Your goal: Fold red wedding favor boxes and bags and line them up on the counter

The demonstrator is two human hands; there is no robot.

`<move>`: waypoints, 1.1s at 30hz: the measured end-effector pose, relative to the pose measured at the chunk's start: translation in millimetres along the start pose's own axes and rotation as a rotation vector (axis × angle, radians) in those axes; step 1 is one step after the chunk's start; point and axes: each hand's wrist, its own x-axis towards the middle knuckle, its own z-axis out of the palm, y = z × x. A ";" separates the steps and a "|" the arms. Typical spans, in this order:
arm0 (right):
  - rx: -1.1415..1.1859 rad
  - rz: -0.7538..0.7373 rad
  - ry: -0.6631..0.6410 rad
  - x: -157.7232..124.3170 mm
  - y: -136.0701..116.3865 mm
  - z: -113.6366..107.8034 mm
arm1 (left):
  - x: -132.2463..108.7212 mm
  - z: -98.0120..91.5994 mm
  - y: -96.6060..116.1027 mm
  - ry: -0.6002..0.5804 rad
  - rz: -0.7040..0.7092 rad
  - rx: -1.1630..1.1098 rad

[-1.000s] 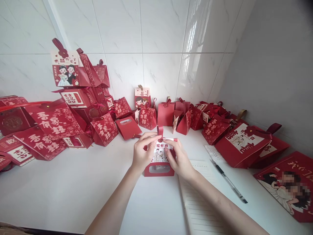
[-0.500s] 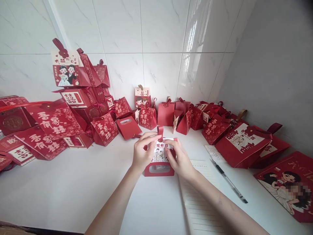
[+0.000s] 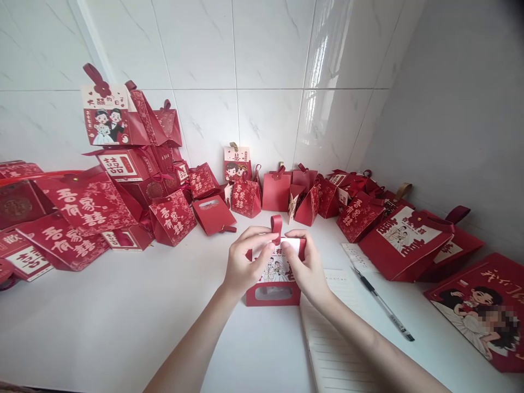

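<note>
A small red gift box (image 3: 273,284) with a clear window and a cartoon couple on its white front stands on the white counter (image 3: 123,316) in front of me. My left hand (image 3: 245,262) grips its top left corner, fingers pinched at the flap. My right hand (image 3: 305,265) holds the top right corner the same way. A red ribbon loop (image 3: 277,225) sticks up between my fingers.
Several red wedding gift boxes and bags are piled at the left (image 3: 88,202), lined along the tiled back wall (image 3: 278,188) and down the right side (image 3: 403,240). A lined notebook (image 3: 331,344) lies under my right forearm, with a black pen (image 3: 382,304) beside it.
Both hands and the box have shifted slightly right and nearer to me. My fingers have pressed closer together over the top flap.
</note>
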 end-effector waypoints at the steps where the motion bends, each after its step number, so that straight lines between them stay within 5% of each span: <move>1: 0.009 0.004 0.007 0.5 -1.2 -0.1 | -0.1 1.0 0.8 -0.004 -0.007 -0.008; 12: 0.147 0.133 0.018 3.8 -6.2 1.3 | -2.1 2.1 -1.5 -0.007 -0.026 -0.066; 20: 0.344 0.284 0.277 18.9 -10.7 -13.2 | -3.9 3.2 -4.8 -0.124 -0.418 -0.531; 24: 0.352 0.291 0.229 19.0 -16.8 -15.3 | -4.5 3.9 -4.0 -0.094 -0.465 -0.481; 33: 0.432 0.167 0.071 12.2 -21.2 -15.7 | -7.6 3.3 -7.5 0.028 -0.327 -0.440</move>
